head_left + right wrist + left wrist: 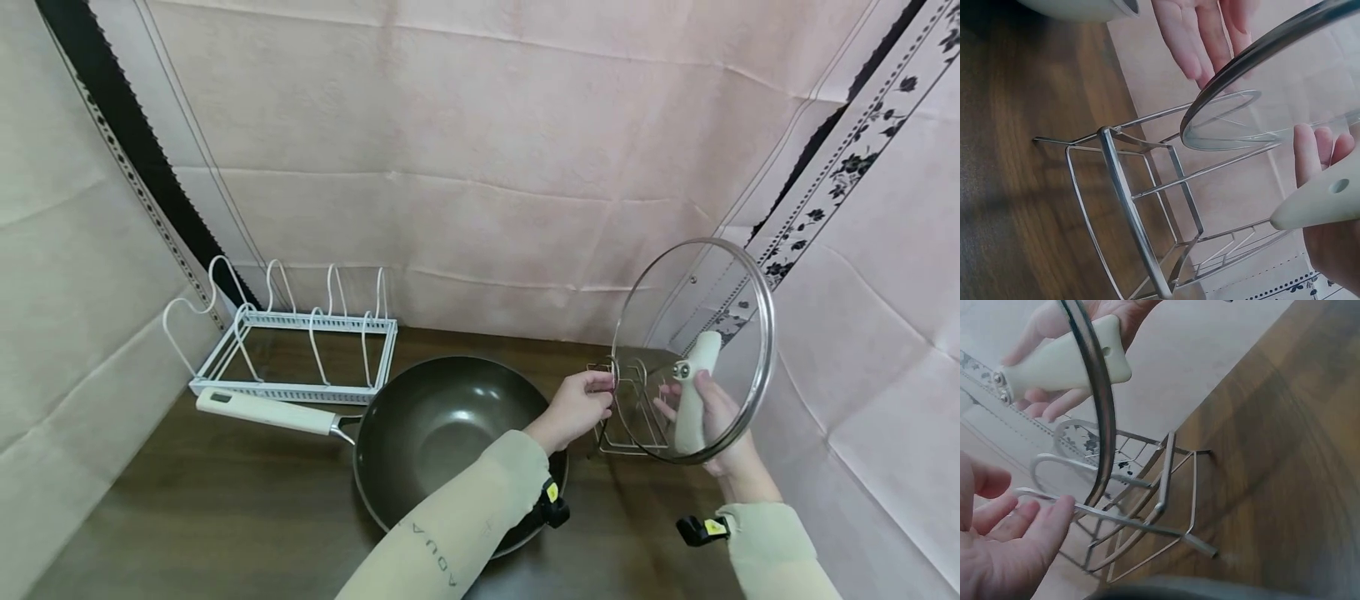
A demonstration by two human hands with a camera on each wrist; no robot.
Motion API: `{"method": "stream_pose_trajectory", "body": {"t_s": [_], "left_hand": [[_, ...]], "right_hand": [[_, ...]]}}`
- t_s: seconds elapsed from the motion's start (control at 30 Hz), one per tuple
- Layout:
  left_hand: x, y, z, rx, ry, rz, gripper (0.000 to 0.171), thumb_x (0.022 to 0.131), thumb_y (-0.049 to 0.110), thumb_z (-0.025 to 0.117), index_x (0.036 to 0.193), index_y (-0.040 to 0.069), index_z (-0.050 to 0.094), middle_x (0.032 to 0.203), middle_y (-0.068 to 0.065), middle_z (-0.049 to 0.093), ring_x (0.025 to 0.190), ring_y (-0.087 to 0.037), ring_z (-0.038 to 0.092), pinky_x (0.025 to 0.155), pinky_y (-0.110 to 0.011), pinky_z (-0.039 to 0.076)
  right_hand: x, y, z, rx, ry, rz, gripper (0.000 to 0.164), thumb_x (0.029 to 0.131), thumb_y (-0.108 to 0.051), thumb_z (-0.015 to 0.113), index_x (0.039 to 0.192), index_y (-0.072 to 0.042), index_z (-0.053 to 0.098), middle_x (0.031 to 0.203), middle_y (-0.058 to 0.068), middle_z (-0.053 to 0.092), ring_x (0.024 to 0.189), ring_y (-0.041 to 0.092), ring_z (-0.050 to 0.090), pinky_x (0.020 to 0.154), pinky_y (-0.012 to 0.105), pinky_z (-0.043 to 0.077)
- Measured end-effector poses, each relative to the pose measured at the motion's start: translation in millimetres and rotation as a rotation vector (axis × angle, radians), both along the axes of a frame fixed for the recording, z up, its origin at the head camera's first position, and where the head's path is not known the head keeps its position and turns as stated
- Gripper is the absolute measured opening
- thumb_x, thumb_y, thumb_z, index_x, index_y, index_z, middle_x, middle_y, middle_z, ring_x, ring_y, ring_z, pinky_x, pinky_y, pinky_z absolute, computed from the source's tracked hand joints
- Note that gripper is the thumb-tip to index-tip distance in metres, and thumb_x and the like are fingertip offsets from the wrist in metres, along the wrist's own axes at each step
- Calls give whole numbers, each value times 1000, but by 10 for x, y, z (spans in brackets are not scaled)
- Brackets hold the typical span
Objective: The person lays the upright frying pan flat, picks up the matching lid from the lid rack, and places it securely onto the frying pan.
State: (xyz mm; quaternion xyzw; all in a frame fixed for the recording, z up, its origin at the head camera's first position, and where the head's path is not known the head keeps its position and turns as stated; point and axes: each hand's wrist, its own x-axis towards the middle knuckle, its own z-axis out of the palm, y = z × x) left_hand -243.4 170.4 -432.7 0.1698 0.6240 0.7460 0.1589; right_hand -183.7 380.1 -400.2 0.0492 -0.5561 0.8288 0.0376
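A round glass lid with a metal rim stands nearly upright on the right. My right hand grips its pale handle, fingers curled round it. Below and behind the lid is a small metal wire rack; the lid's lower rim comes down among its prongs. My left hand pinches a prong at the rack's left side, its fingertips right at the wire. A dark wok with a cream handle sits to the left, partly hidden by my left forearm.
A white dish rack with tall wire loops stands at the back left, close behind the wok's handle. Pale cloth walls enclose the wooden table at the back and both sides.
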Motion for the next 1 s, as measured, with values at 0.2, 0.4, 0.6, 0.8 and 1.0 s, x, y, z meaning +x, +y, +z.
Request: {"method": "stream_pose_trajectory", "body": {"t_s": [0.2, 0.4, 0.6, 0.8, 1.0], "left_hand": [[33, -310, 115, -91, 54, -29, 32, 94, 3, 57, 126, 7, 61, 118, -4, 62, 97, -19, 65, 79, -27, 54], [110, -669, 225, -287, 262, -75, 37, 96, 17, 59, 133, 13, 57, 126, 2, 60, 108, -8, 60, 87, -24, 49], [194, -1049, 348, -562, 521, -98, 49, 97, 30, 57, 143, 21, 46, 138, 6, 50, 120, -11, 53, 92, -27, 47], [244, -1415, 375, -716, 633, -47, 55, 95, 39, 59, 146, 25, 43, 143, 5, 47, 117, -13, 54, 91, -31, 47], [278, -1821, 338, -858, 781, 41, 63, 92, 50, 59, 146, 22, 42, 145, 2, 45, 132, -18, 41, 105, -40, 37]], "right_hand": [[27, -24, 29, 4, 71, 17, 33, 105, -23, 39, 131, -3, 42, 103, 12, 57, 106, 25, 59, 94, 44, 45], [60, -57, 63, 13, 140, -4, 34, 105, -17, 38, 134, -1, 45, 103, 13, 59, 101, 25, 61, 90, 43, 48], [77, -89, 91, -7, 200, -3, 31, 106, -12, 35, 124, 0, 56, 99, 14, 63, 98, 25, 64, 88, 42, 51], [103, -155, 132, -20, 230, 25, 33, 106, -12, 35, 125, 1, 58, 100, 14, 64, 100, 24, 64, 89, 42, 50], [141, -236, 199, 50, 214, -17, 32, 105, -14, 38, 126, 0, 58, 98, 12, 64, 98, 22, 64, 87, 40, 51]]}}
